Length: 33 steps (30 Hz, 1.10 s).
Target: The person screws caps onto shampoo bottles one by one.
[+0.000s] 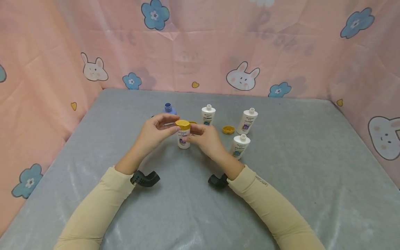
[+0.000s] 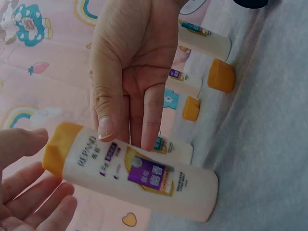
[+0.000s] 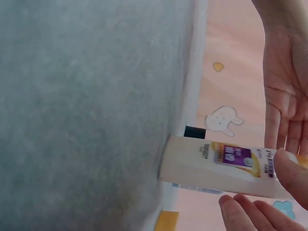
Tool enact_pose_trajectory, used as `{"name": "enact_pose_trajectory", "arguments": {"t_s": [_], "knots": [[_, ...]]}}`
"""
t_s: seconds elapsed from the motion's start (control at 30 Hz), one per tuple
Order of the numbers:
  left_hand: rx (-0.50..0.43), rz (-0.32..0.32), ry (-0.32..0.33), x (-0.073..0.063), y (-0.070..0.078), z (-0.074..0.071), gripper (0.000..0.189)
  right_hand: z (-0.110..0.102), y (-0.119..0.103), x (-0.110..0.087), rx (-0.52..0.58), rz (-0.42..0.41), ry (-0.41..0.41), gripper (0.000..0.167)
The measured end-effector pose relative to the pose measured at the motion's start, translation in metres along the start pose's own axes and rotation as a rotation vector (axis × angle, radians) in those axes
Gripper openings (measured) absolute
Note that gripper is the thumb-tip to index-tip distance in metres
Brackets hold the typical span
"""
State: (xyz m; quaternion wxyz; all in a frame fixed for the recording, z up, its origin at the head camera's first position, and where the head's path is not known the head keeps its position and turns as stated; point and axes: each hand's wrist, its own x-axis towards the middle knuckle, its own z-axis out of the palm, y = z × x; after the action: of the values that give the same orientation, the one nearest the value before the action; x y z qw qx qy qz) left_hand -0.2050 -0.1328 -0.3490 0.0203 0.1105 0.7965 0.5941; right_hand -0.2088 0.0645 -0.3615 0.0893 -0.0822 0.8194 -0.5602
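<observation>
A white shampoo-type bottle [image 1: 183,141] with a purple label and a yellow cap [image 1: 182,124] stands between my hands. My right hand [image 1: 207,139] holds its upper body from the right, thumb across the front and fingers behind. My left hand [image 1: 156,130] is around the cap from the left; its thumb [image 2: 24,144] and fingers are spread about the cap in the left wrist view. In the right wrist view the bottle [image 3: 216,166] leans over the image, its base at the grey cloth. Part of the cap is hidden there.
Three white bottles without caps [image 1: 208,114] [image 1: 248,121] [image 1: 240,146] stand behind and to the right. A loose yellow cap [image 1: 228,130] lies among them; another yellow cap [image 2: 191,109] is partly hidden behind the right hand in the head view. An uncapped blue bottle [image 1: 168,108] stands behind the left hand.
</observation>
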Motion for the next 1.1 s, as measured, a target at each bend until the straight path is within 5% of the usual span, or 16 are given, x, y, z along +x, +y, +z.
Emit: {"name": "enact_pose_trajectory", "arguments": {"t_s": [0.27,0.63,0.87,1.1], "knots": [[-0.012,0.113,0.117,-0.01,0.012,0.008,0.039,-0.009,-0.008,-0.017,0.052,-0.023,0.05,0.057],[-0.007,0.249,0.183,-0.025,0.027,0.03,0.031,-0.039,-0.023,-0.056,0.112,-0.126,0.093,0.062],[-0.019,0.321,0.067,-0.027,0.028,0.049,0.031,-0.073,-0.023,-0.073,0.036,-0.17,0.19,0.053],[-0.039,0.281,-0.058,-0.024,0.027,0.071,0.039,-0.103,-0.013,-0.082,-0.041,-0.119,0.25,0.052]]}}
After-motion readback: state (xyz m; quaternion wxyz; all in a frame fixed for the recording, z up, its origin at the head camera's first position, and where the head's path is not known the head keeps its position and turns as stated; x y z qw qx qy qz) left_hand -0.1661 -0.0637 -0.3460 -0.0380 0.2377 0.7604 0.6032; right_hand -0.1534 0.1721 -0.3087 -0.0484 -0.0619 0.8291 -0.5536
